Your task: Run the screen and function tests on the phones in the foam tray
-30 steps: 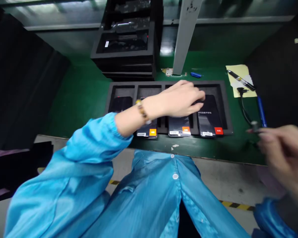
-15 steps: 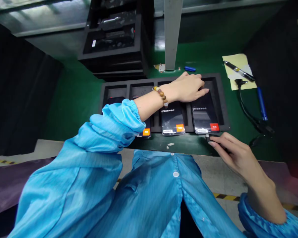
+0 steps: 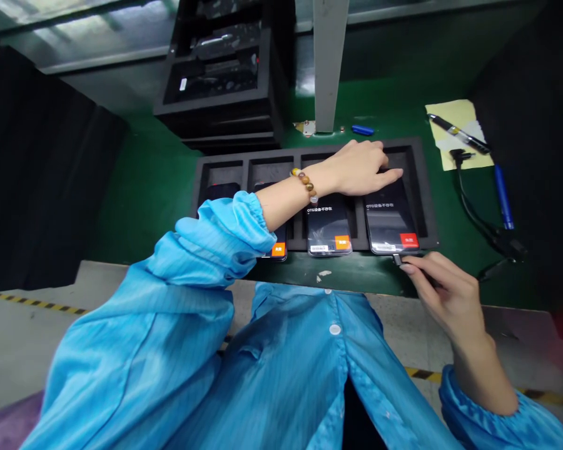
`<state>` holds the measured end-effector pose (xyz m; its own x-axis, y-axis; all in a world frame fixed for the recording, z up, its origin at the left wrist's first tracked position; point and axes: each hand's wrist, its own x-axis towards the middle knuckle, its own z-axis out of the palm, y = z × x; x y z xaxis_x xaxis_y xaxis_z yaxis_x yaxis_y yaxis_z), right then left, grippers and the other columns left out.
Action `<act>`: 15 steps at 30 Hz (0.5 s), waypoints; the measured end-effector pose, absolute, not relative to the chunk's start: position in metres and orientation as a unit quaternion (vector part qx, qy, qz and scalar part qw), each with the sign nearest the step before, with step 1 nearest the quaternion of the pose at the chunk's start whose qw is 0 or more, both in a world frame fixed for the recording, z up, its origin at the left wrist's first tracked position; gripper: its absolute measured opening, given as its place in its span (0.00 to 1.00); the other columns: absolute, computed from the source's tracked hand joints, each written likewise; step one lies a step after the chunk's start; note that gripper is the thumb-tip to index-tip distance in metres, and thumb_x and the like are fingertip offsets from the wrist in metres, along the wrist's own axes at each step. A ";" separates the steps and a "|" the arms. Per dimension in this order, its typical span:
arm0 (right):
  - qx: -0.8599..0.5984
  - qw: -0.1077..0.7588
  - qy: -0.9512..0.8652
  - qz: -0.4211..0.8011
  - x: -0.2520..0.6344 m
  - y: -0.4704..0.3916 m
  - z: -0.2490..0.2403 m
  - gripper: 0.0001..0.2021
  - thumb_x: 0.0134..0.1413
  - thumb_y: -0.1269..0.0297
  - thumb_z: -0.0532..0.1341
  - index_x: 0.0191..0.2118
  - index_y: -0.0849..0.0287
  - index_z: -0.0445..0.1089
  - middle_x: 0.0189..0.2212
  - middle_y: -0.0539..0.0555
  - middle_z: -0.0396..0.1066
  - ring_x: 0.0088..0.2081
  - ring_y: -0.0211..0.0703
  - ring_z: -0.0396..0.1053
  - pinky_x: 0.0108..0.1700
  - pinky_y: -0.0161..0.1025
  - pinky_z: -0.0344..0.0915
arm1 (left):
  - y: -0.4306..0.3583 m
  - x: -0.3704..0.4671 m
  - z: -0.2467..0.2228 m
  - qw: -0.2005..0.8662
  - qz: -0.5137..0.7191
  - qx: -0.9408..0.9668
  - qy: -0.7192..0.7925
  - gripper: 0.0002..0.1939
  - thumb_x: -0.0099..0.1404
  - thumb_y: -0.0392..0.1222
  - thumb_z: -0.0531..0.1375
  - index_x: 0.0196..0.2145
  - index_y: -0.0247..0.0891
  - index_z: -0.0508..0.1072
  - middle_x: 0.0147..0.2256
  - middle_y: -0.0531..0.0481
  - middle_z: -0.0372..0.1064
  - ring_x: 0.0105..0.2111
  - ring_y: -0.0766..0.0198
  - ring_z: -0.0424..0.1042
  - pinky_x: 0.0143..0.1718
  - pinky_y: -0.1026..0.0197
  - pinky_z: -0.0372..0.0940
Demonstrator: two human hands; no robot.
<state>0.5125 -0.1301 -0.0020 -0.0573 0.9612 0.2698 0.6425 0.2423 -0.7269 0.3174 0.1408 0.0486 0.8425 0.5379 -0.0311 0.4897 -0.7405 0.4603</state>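
My left hand (image 3: 362, 167) reaches across, its thumb stretched over the far end of the rightmost smartphone (image 3: 389, 219) and its other fingers bent around the top, partly hidden. That phone's dark screen shows white text and a red block. Between the thumb and fingers of my right hand (image 3: 450, 287) is a small dark plug (image 3: 397, 259), right at the phone's near edge. Beside it lies a second smartphone (image 3: 328, 225) with an orange block on its screen. A third phone (image 3: 278, 244) is mostly covered by my left sleeve.
The phones lie in a black foam tray (image 3: 425, 187) on a green bench. Stacked trays (image 3: 220, 103) and a grey post (image 3: 329, 69) stand behind. At right are a yellow paper (image 3: 443, 111), a black pen (image 3: 460, 134), a blue pen (image 3: 503, 197) and a cable (image 3: 469, 203).
The view has shifted slightly, so the bench things appear a little further right. Both hands keep their places at the rightmost phone, the plug still at its near edge.
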 end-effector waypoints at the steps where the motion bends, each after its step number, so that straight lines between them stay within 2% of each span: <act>1: -0.582 0.380 -0.688 0.209 0.511 -0.130 -0.002 0.08 0.71 0.68 0.67 0.51 0.50 0.79 0.32 0.50 0.72 0.32 0.40 0.68 0.36 0.42 0.64 | 0.138 0.318 0.051 0.225 0.048 0.932 0.280 0.34 0.82 0.61 0.48 0.43 0.34 0.86 0.50 0.34 0.77 0.55 0.39 0.78 0.65 0.34 0.66; 5: -0.594 0.372 -0.691 0.176 0.507 -0.128 -0.006 0.06 0.72 0.63 0.66 0.50 0.50 0.80 0.33 0.51 0.75 0.34 0.43 0.69 0.39 0.46 0.64 | 0.130 0.318 0.055 0.209 0.047 0.934 0.285 0.34 0.81 0.62 0.48 0.42 0.33 0.85 0.50 0.31 0.77 0.57 0.36 0.77 0.64 0.33 0.68; 9: -0.602 0.334 -0.721 0.082 0.505 -0.133 -0.013 0.06 0.72 0.63 0.66 0.49 0.48 0.80 0.32 0.51 0.76 0.35 0.44 0.70 0.42 0.48 0.61 | 0.128 0.319 0.053 0.200 0.040 0.935 0.289 0.37 0.80 0.66 0.48 0.43 0.32 0.84 0.53 0.28 0.76 0.59 0.33 0.76 0.64 0.31 0.67; 11: -0.605 0.345 -0.716 0.041 0.506 -0.136 -0.012 0.06 0.71 0.60 0.66 0.49 0.49 0.80 0.35 0.54 0.76 0.39 0.48 0.72 0.45 0.50 0.64 | 0.129 0.317 0.052 0.219 0.023 0.929 0.298 0.39 0.79 0.69 0.47 0.52 0.32 0.83 0.57 0.28 0.75 0.63 0.31 0.73 0.66 0.31 0.66; 13: -0.611 0.373 -0.699 0.008 0.514 -0.132 -0.006 0.09 0.72 0.55 0.63 0.48 0.51 0.79 0.39 0.59 0.76 0.45 0.55 0.74 0.50 0.54 0.67 | 0.130 0.310 0.053 0.244 0.018 0.923 0.298 0.42 0.78 0.72 0.47 0.65 0.34 0.76 0.64 0.30 0.72 0.67 0.31 0.70 0.69 0.31 0.64; 15: -0.634 0.391 -0.667 -0.024 0.528 -0.112 0.004 0.15 0.75 0.51 0.58 0.46 0.54 0.77 0.41 0.63 0.74 0.49 0.60 0.74 0.54 0.56 0.67 | 0.131 0.299 0.055 0.249 0.038 0.923 0.290 0.43 0.78 0.73 0.47 0.72 0.37 0.69 0.69 0.32 0.68 0.71 0.32 0.66 0.73 0.31 0.60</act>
<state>0.5279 -0.1119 0.0044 0.1096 0.8267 0.5519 0.8638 0.1955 -0.4643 0.2994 0.1314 0.0551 0.8286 0.5548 -0.0749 0.5170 -0.7070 0.4826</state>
